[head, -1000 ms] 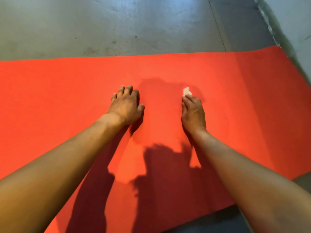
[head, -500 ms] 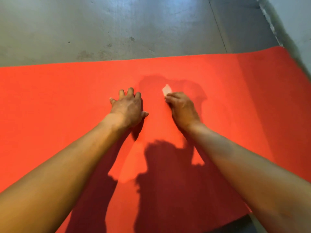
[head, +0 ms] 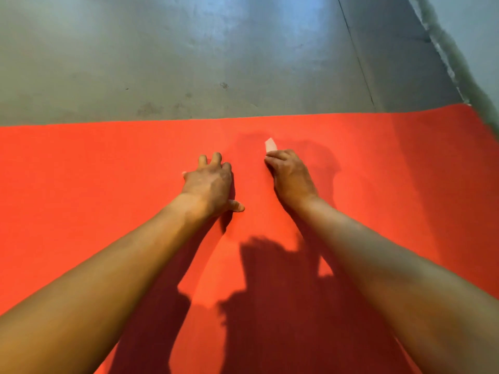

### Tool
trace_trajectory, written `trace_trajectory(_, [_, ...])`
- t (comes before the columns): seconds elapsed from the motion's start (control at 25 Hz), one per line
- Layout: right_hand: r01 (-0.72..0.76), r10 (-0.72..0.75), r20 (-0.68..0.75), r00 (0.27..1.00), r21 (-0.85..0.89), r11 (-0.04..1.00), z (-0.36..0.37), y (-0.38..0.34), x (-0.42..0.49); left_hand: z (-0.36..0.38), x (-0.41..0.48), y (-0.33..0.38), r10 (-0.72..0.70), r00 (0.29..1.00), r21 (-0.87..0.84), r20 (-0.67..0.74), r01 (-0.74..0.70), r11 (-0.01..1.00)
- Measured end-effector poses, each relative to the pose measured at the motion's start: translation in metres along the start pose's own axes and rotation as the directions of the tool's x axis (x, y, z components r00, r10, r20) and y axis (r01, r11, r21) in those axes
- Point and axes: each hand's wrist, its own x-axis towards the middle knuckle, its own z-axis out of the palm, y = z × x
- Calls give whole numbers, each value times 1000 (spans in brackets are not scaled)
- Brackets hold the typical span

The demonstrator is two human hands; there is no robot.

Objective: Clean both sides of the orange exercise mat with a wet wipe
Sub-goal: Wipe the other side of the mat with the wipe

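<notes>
Lying flat across frame middle, mat (head: 81, 184); left hand (head: 209, 183) spread, pressed on it; wipe (head: 270, 145) seemingly pinched by right hand (head: 290, 175), centre-right.

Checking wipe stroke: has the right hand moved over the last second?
Yes. The right hand with the wipe slid left across the mat, away from the floor seam.
</notes>
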Motion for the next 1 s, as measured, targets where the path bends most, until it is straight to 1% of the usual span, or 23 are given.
trace_trajectory(0.04, [-118, 116, -40, 992, -45, 992, -3, 18, 7, -1, 1, 1, -3, 1000, 0, 8, 3, 1000])
trace_trajectory(0.08, [-236, 232, -65, 971, -71, 969, -5, 33, 14, -1, 1, 1, -7, 1000, 0, 15, 7, 1000])
trace_trajectory(0.12, [-323, 317, -71, 946, -85, 943, -8, 45, 19, 0, 2, 1, -9, 1000, 1, 19, 9, 1000])
trace_trajectory(0.16, [-365, 360, -65, 931, -88, 927, -9, 51, 25, 0, 2, 1, -9, 1000, 2, 19, 9, 1000])
trace_trajectory(0.2, [-369, 365, -64, 929, -74, 926, -9, 51, 30, 0, 3, 1, -11, 1000, 3, 19, 11, 1000])
trace_trajectory(0.28, [-303, 302, -59, 952, -23, 953, -7, 38, 40, -2, 3, 4, -22, 999, 0, 30, 22, 1000])
trace_trajectory(0.4, [-99, 99, 3, 995, 79, 992, 13, -9, 43, -4, 2, 5, -27, 999, 9, 29, 27, 1000])
trace_trajectory(0.48, [68, -79, 74, 994, 135, 989, 22, -31, 43, -3, 0, 4, -25, 1000, 14, 12, 24, 1000])
trace_trajectory(0.52, [140, -154, 98, 983, 138, 981, 25, -31, 45, -2, 0, 4, -24, 1000, 15, 5, 24, 1000])
trace_trajectory(0.56, [166, -179, 99, 979, 122, 978, 25, -23, 49, 0, 0, 3, -24, 1000, 16, -1, 24, 1000])
trace_trajectory(0.6, [136, -144, 87, 986, 96, 986, 23, -11, 53, 1, -1, 3, -22, 1000, 18, -4, 22, 1000])
trace_trajectory(0.64, [50, -54, 61, 997, 69, 996, 20, 3, 57, 2, -1, 3, -21, 1000, 21, -9, 21, 1000])
trace_trajectory(0.68, [-67, 66, 24, 998, 46, 997, 17, 15, 62, 3, 0, 3, -23, 1000, 24, -9, 23, 999])
trace_trajectory(0.72, [-174, 175, -6, 985, 20, 984, 15, 24, 66, 3, 1, 3, -28, 1000, 20, -4, 28, 999])
trace_trajectory(0.76, [-240, 240, -22, 971, 1, 971, 16, 26, 68, 3, 2, 3, -33, 999, 14, -2, 33, 999])
trace_trajectory(0.8, [-251, 250, -30, 968, -7, 968, 17, 20, 70, 2, 2, 3, -35, 999, 12, -4, 35, 999])
trace_trajectory(0.84, [-219, 219, -24, 975, 6, 976, 19, 9, 71, 3, 2, 2, -35, 999, 14, -9, 35, 999])
trace_trajectory(0.92, [-90, 88, 18, 996, 83, 993, 24, -20, 69, 4, 2, 2, -34, 999, 23, -26, 34, 999])
trace_trajectory(1.0, [40, -52, 77, 996, 151, 988, 27, -47, 61, 5, 1, 1, -34, 999, 10, -40, 34, 999])
